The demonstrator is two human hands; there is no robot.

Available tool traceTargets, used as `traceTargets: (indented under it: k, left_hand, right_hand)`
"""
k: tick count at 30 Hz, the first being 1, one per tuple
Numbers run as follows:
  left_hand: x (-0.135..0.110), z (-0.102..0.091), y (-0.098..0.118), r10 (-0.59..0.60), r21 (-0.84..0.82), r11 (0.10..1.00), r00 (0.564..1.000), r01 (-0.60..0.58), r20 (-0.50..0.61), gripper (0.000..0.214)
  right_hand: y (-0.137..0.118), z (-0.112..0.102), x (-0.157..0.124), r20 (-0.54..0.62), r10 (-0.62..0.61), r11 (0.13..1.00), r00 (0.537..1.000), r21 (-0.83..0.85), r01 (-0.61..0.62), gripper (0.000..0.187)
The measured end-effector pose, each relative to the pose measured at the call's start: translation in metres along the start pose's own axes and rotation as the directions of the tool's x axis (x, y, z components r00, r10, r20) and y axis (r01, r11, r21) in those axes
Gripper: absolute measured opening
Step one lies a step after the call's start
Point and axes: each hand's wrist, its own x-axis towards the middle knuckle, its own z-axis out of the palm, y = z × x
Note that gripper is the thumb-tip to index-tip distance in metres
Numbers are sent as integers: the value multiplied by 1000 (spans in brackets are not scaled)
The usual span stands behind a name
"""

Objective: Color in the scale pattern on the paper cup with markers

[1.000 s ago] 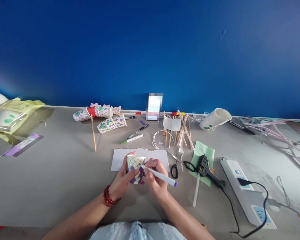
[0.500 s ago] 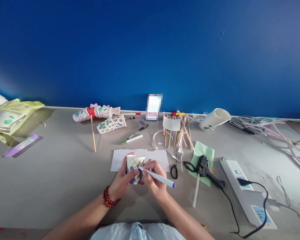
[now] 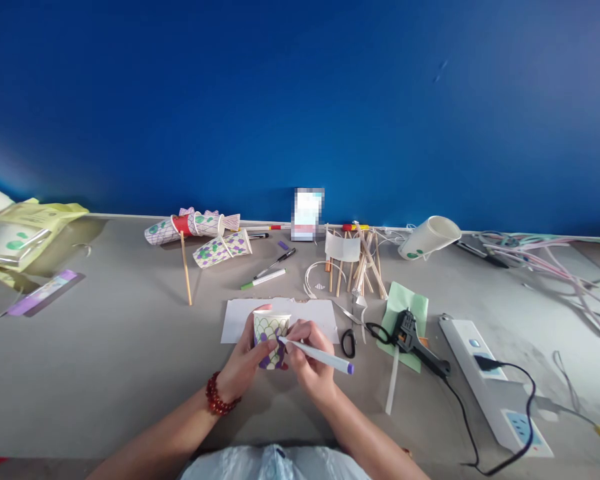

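Observation:
A paper cup (image 3: 270, 327) with a green scale pattern, some scales coloured purple, is held upright in front of me. My left hand (image 3: 246, 360) wraps around its left side, thumb across the front. In my right hand (image 3: 310, 357) is a white marker with a purple end (image 3: 325, 356), its tip at the cup's right front. The fingers of my right hand sit close against the cup's side. Behind the cup lies a white sheet of card (image 3: 310, 315). To the right of it are black-handled scissors (image 3: 349, 343).
A hot glue gun (image 3: 414, 339) rests on green paper (image 3: 403, 300) beside a power strip (image 3: 485, 380) with cords. Further back are wooden sticks (image 3: 365, 267), a joined-cup fish (image 3: 197, 225), patterned cups (image 3: 223, 249), a green marker (image 3: 263, 279), a phone (image 3: 307, 213) and a large white cup (image 3: 430, 238).
The marker's tip has shifted slightly down on the cup's front. Both hands keep their hold, and the things on the table stay where they were.

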Motion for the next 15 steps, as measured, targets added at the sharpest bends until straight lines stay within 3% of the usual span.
traceTargets:
  k: [15]
  left_hand:
    - [1,-2,-2,-26,1,1000,999,26,20,81]
  right_hand:
    - [0,0,1,-14,-8,1000,1000,9,8,17]
